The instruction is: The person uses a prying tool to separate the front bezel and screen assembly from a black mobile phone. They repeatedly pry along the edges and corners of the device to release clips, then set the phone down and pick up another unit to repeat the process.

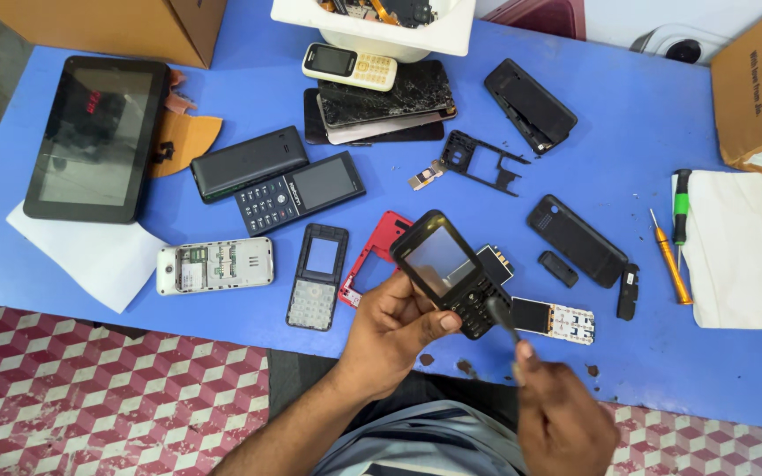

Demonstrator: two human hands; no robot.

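While left hand (390,330) grips glossy black phone (447,269), right hand (562,414) blurred.

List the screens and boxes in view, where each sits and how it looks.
Tablet: far left, black, dark screen.
Black keypad phone: in left hand, pale screen.
Dark keypad phone: centre-left, dark screen.
White keypad phone: top centre.
Cracked panel: below it.
Cardboard boxes: upper corners, brown.

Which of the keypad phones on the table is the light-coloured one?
The cream keypad phone at the far edge, beside the white tub; the one mid-table and the one in the left hand are dark.
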